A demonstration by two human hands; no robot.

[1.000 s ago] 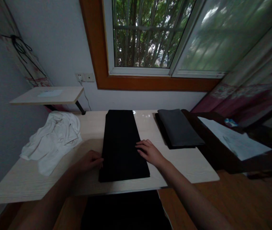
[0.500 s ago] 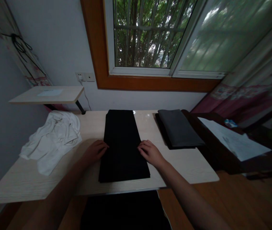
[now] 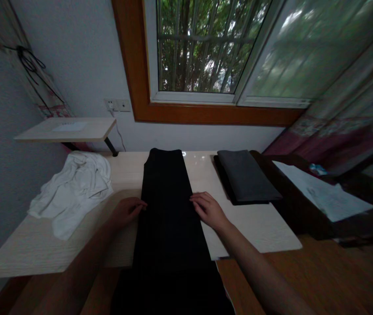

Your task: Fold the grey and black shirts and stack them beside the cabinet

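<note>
A long black piece of folded cloth [image 3: 170, 205] lies down the middle of the table; its exact kind is too dark to tell. My left hand [image 3: 128, 211] is at its left edge, thumb and fingers pinched on the fabric. On the opposite edge, my right hand [image 3: 209, 211] has its fingertips closed on the cloth in the same way. The near end runs over the table's front edge and blends with the dark clothing at the bottom of the view.
A crumpled white cloth [image 3: 75, 186] lies at the left, below a small raised shelf [image 3: 91, 129]. Folded dark grey and black cloths [image 3: 247, 175] are stacked on the right of the table [image 3: 255, 225]. Beyond is a dark surface with a white sheet [image 3: 321, 192].
The near end of the black cloth, which stopped short of the table's front edge, now extends past it toward me. Its far end has become more rounded. My hands have barely shifted.
</note>
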